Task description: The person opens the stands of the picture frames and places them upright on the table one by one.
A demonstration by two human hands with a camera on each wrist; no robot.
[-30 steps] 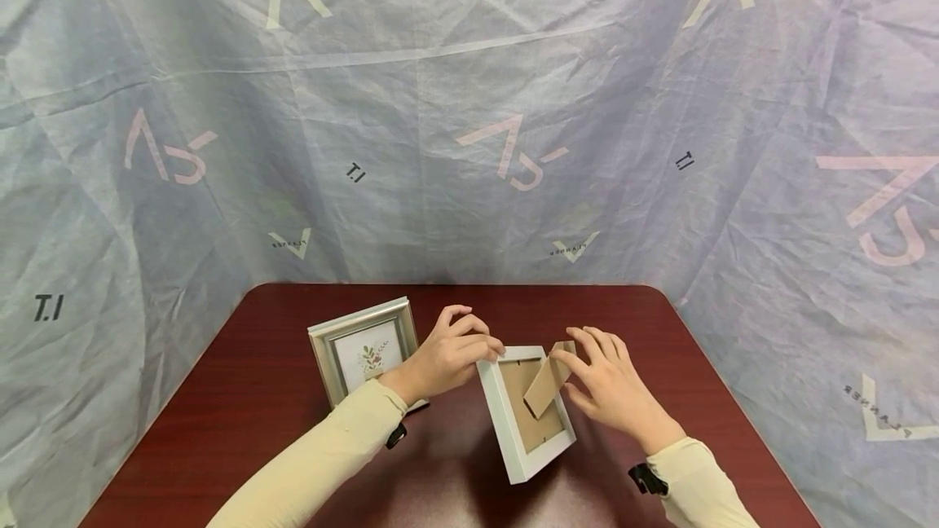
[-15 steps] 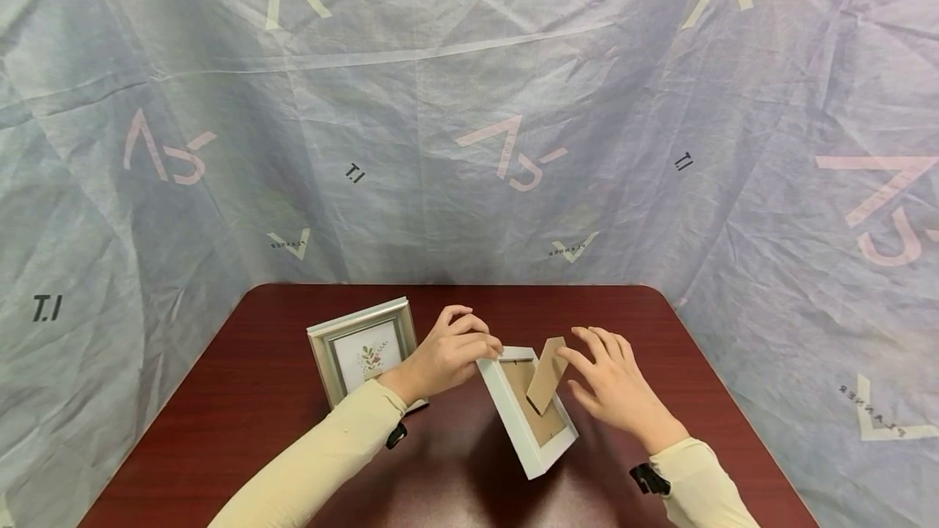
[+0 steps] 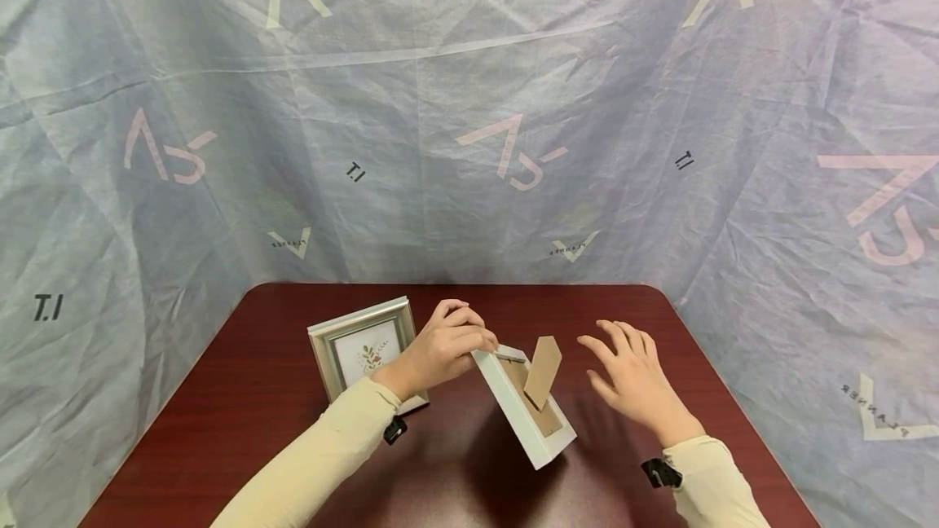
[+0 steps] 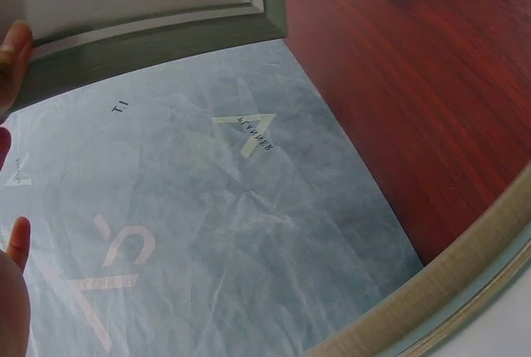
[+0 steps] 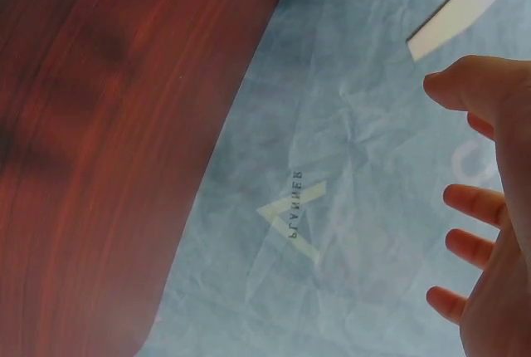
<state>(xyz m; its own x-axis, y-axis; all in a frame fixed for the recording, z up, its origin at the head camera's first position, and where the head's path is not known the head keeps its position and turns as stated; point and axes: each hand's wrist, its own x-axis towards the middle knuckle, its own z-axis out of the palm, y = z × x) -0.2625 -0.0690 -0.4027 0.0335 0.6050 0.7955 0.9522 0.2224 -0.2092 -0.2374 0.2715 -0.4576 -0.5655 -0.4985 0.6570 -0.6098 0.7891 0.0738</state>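
Note:
My left hand (image 3: 446,345) grips a white picture frame (image 3: 509,410) by its upper left corner. The frame tilts over the table, its brown back toward the head camera. From that back a cardboard easel leg (image 3: 543,373) sticks out, folded away from the panel. To the right, my right hand (image 3: 637,377) hovers apart from the leg with its fingers spread and nothing in them. In the right wrist view the leg (image 5: 465,12) shows beyond the thumb. The left wrist view catches the front of the held frame (image 4: 149,54) and the left fingertips (image 4: 12,58).
A silver-gold picture frame (image 3: 367,349) with a plant print stands on the left of the dark red table (image 3: 242,422), partly behind my left wrist. Grey printed cloth (image 3: 411,186) hangs around the table's back and sides.
My right hand has let go of the easel leg and moved off to the right. The white frame has turned and tipped, and its leg now stands out farther.

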